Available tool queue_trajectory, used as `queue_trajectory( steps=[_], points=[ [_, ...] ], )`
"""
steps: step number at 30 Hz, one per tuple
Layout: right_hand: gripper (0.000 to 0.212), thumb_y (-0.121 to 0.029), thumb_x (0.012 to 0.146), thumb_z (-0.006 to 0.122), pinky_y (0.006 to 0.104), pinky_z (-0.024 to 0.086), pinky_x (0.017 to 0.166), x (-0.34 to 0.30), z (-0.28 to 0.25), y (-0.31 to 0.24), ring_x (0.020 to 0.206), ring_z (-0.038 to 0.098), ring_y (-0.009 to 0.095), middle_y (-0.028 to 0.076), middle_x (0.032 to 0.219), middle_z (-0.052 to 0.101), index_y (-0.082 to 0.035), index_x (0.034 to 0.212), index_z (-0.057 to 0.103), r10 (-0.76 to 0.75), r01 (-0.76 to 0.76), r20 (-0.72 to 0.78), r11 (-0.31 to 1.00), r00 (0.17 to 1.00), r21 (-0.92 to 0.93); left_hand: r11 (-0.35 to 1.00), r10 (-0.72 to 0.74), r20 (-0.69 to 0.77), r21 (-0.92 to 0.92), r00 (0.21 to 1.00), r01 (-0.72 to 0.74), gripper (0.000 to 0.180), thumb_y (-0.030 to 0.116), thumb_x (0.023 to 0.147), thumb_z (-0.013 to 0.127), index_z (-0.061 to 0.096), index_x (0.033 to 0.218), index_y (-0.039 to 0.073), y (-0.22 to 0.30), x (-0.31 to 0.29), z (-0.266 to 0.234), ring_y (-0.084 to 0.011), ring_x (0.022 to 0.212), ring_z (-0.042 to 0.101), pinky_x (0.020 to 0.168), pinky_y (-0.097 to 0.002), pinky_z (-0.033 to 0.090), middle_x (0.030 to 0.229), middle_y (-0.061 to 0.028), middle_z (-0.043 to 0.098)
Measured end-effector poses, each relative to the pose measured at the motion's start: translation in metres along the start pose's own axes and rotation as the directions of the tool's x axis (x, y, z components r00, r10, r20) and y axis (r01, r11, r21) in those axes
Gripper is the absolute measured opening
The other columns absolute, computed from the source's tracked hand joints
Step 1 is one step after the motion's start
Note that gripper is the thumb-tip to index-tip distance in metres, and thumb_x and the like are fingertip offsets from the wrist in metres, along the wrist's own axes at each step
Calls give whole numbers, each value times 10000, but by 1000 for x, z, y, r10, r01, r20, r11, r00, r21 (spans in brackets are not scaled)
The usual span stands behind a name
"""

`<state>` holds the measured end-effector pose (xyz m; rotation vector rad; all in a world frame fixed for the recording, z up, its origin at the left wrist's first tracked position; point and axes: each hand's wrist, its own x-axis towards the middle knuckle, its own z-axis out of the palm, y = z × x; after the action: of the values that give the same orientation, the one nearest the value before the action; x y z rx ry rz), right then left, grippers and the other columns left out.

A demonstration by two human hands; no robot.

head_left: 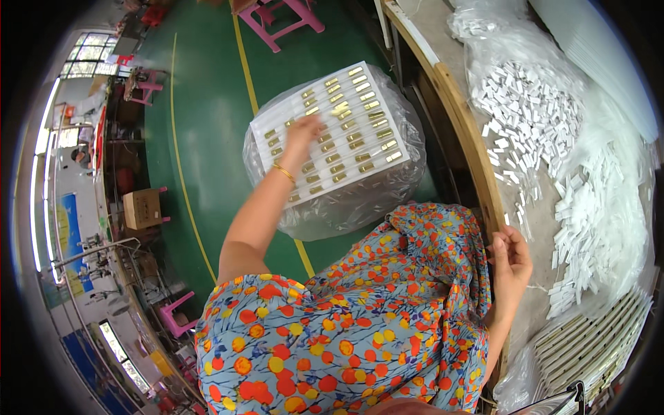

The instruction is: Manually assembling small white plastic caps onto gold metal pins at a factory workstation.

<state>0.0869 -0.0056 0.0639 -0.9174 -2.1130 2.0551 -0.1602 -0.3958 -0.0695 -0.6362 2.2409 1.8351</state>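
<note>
My left hand [304,133] is over a white tray [280,122], its fingers curled in and slightly blurred. Whatever they may hold is hidden. Rows of small gold-coloured rectangular pieces [364,157] lie across the tray. A paler, blurred gold piece [339,108] shows just beyond my fingers. Under the tray is a wide, round support wrapped in clear plastic [332,218]. My right hand [512,261] rests by the wooden edge of the bench on the right, thumb and fingers drawn together. I cannot make out what is between them; a small white piece lies close to the fingertips.
The bench's wooden edge [477,149] curves along my right side. On it lie a heap of small white pieces [529,104], more white pieces in clear plastic [588,228], and stacked strips [588,346]. A pink stool [299,10] and a cardboard box [142,209] stand on the green floor.
</note>
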Motion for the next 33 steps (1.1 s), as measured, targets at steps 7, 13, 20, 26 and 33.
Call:
queue_trajectory(
  steps=[7, 13, 20, 26, 33],
  points=[
    [227, -116, 859, 621, 175, 412, 595, -4, -20, 12, 720, 543, 51, -7, 858, 598, -8, 1057, 597, 67, -74, -87, 994, 994, -78, 971, 15, -477, 216, 879, 100, 185, 203, 802, 671, 680, 788, 19, -83, 127, -140, -102, 625, 561, 563, -253, 461, 682, -46, 643],
    [215, -120, 862, 615, 179, 416, 588, -12, -23, 4, 708, 544, 51, -5, 861, 603, -16, 1050, 601, 80, -100, -166, 989, 983, -112, 484, 211, -38, 872, 977, -71, 523, 492, 796, 543, 641, 641, 3, -100, 164, -144, -336, 691, 616, 647, -425, 467, 708, -166, 647],
    [191, -111, 846, 617, 245, 474, 710, 15, -35, 6, 814, 595, 128, 55, 860, 650, 7, 995, 628, -22, 1, -100, 980, 995, -197, 310, 206, -347, 910, 915, 276, 736, 671, 731, 528, 654, 698, -54, -122, 189, -230, -260, 625, 607, 582, -408, 465, 678, -155, 650],
    [159, -122, 803, 631, 299, 479, 686, 65, -78, -8, 752, 614, 196, 113, 825, 647, -33, 931, 663, -242, 47, -347, 874, 906, -484, 658, 399, -378, 752, 836, 26, 309, 249, 832, 558, 625, 819, -52, -73, 141, -97, -260, 676, 616, 623, -357, 496, 774, -164, 648],
    [132, -166, 788, 593, 404, 481, 709, 107, -76, 7, 801, 600, 310, 112, 844, 606, -76, 856, 662, -434, 170, -114, 563, 894, -809, 826, 542, -163, 281, 824, -488, 278, 44, 830, 583, 581, 1099, -28, 35, 46, 72, -141, 824, 571, 762, -256, 461, 947, -75, 620]
  ],
)
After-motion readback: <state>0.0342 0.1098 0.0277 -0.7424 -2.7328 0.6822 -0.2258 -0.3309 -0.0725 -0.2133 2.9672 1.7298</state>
